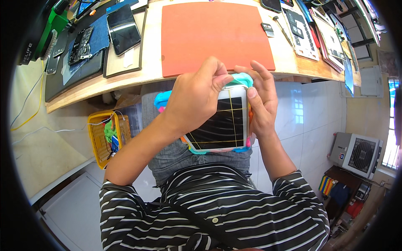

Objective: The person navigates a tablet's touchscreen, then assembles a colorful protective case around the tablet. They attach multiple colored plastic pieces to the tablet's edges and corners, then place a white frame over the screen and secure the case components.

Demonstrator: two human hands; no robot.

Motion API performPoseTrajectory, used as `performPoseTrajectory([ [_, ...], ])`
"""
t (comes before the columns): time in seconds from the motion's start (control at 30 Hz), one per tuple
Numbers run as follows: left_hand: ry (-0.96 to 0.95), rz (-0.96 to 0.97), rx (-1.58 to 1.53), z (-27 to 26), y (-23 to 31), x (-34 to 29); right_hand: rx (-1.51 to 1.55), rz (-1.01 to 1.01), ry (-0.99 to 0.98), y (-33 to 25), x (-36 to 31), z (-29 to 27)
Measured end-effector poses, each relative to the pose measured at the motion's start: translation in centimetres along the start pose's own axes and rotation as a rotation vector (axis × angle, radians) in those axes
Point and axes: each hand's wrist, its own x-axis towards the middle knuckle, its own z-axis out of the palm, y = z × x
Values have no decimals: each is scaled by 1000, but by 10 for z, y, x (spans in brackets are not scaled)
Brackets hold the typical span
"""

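Observation:
A white-framed tablet (223, 125) with a dark screen rests on my lap. Thin yellow bands cross its screen, and blue, orange and pink pieces that look like plastic clamps sit round its edges. One blue piece (162, 99) sticks out on the left. At the tablet's far edge, the thumb and fingertips of my left hand (194, 96) pinch at a turquoise clamp (242, 79). My right hand (264, 98) holds the tablet's far right corner, thumb against the edge and fingers partly raised behind the clamp. The contact under my left fingertips is hidden.
The wooden table ahead carries an orange mat (213, 35). On its left lie a black phone (124, 31) and device parts; a white parts board (300, 35) is on its right. A yellow basket (104, 138) stands at lower left, an air cooler (356, 154) at right.

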Motion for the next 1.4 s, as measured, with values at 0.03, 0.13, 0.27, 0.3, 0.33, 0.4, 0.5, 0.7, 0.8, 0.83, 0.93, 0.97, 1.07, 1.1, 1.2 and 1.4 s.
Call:
performPoseTrajectory([
  [0.03, -24, -48, -29, 1, 1, 1, 1, -4, 9, 2, 1, -1],
  [0.13, -63, -141, -95, 0, 0, 3, -96, -71, 60, 5, 5, -6],
  [0.27, -75, -144, -127, 0, -6, 0, -857, -332, 101, -19, 15, -7],
  [0.3, -88, -147, -134, -1, -5, 0, -929, -337, 64, -29, 17, -2],
  [0.33, -92, -143, -135, -1, -5, 0, -1005, -342, 28, -38, 19, 1],
  [0.4, -96, -136, -135, -2, -4, 0, -1157, -334, -33, -50, 22, 6],
  [0.5, -67, -257, -184, -4, 2, -1, -1286, -386, -142, -56, 24, 10],
  [0.7, 17, -244, -153, 0, 3, -3, -1240, -358, -222, -61, 32, 16],
  [0.8, -16, -274, -147, -1, 4, -3, -1158, -276, -266, -64, 37, 14],
  [0.83, -21, -269, -140, -2, 4, -3, -1135, -244, -279, -65, 39, 13],
  [0.93, -34, -272, -127, -3, 7, -3, -1105, -195, -310, -68, 43, 12],
  [0.97, -37, -284, -129, -3, 8, -2, -1126, -209, -316, -68, 44, 14],
  [1.07, -13, -300, -168, -1, 7, -2, -1230, -294, -370, -66, 46, 17],
  [1.1, 1, -302, -186, -1, 5, -3, -1271, -331, -396, -65, 48, 18],
  [1.2, -44, -218, -158, -2, -2, -7, -1259, -297, -460, -61, 52, 7],
  [1.4, -151, -242, -87, -2, 1, -3, -1215, -156, -420, -78, 70, -3],
])
